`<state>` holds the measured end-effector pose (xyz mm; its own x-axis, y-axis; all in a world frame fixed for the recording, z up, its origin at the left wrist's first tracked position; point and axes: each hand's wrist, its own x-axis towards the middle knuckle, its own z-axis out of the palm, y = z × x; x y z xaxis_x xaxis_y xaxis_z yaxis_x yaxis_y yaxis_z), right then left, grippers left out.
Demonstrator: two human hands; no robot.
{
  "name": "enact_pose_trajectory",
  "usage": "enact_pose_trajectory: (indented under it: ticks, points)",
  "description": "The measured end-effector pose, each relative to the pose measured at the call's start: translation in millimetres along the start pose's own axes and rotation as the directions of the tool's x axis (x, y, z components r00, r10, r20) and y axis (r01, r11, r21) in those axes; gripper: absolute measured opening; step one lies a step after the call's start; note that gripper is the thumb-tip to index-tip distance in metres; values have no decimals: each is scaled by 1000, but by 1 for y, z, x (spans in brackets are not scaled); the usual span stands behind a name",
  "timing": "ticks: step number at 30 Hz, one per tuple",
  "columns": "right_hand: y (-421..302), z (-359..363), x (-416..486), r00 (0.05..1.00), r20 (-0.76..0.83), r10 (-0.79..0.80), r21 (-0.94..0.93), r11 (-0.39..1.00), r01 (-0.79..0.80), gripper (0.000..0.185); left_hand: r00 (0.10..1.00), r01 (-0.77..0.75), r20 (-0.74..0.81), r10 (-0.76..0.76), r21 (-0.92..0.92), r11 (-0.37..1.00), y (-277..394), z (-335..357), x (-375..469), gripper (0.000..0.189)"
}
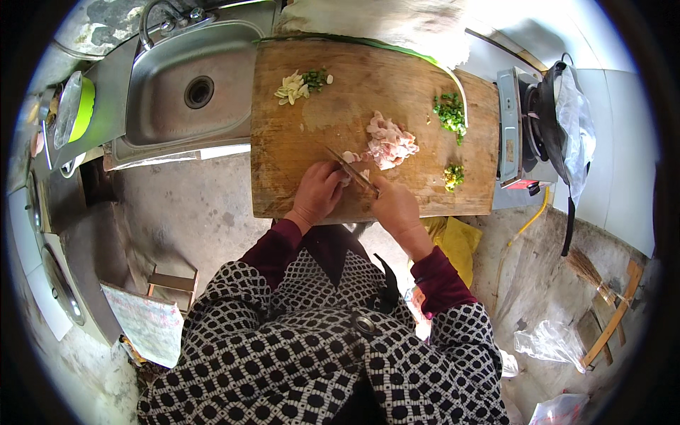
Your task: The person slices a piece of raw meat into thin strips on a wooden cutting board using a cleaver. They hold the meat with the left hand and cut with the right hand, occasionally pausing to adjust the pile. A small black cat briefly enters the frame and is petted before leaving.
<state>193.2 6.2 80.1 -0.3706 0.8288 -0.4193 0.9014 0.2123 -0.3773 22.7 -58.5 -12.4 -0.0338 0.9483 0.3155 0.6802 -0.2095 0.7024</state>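
My right hand (397,211) grips the handle of a kitchen knife (351,171), its blade slanting up and left over a wooden cutting board (319,125). Close against the blade, my left hand (317,192) holds a pale piece of raw meat (346,181) down near the board's front edge. My fingers hide part of that piece. Just beyond the knife lies a heap of sliced raw meat (392,142). Sliced garlic (292,88) and chopped greens (315,78) sit at the back left. Chopped green onion (450,112) and a small yellow-green chopped pile (453,177) are at the right.
A long green onion stalk (393,45) curves along the board's back edge. Left of the board is a steel sink (159,119) with a faucet (169,21). A gas stove (511,127) stands at the right, with a dark wok (552,111) upright on it. A yellow bag (461,247) hangs below.
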Motion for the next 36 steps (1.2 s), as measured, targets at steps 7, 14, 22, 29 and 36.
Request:
enact_pose_trajectory:
  ticks: [7, 14, 22, 29, 36]
  points:
    - [-17, 34, 27, 999, -42, -13, 40, 999, 15, 17, 996, -52, 78, 50, 24, 998, 0, 3, -3, 33]
    - [6, 16, 52, 974, -183, 135, 560, 828, -9, 27, 1000, -22, -12, 21, -88, 996, -1, 1, 2, 31]
    - [34, -24, 52, 961, 204, 185, 956, 175, -236, 22, 995, 81, -61, -83, -41, 996, -9, 6, 29, 24]
    - [49, -18, 61, 951, 212, 226, 947, 192, -257, 22, 996, 86, -26, -89, -83, 993, -10, 2, 27, 21]
    - [34, -33, 29, 975, 91, 202, 921, 356, -160, 16, 995, 67, -74, -73, -77, 995, -5, 0, 21, 25]
